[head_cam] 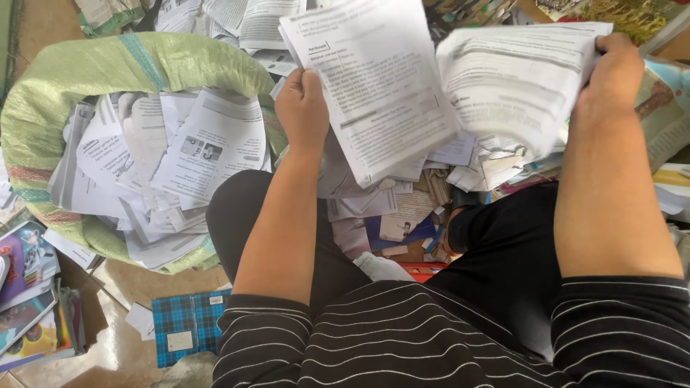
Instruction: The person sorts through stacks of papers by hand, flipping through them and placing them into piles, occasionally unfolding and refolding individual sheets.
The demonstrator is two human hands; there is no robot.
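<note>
My left hand (302,108) grips a stack of printed white sheets (374,79) by its lower left edge, held up in front of me. Over on the right, my right hand (611,72) clutches another bunch of printed pages (510,79) at its right edge. The two bundles overlap slightly in the middle. Both forearms reach forward over my knees in black trousers, with striped sleeves at the bottom of the view.
A green woven sack (86,72) full of loose printed papers (180,151) lies open at the left. More papers and scraps (410,208) litter the floor between my legs. Colourful books (29,287) and a blue plaid notebook (183,327) lie at the lower left.
</note>
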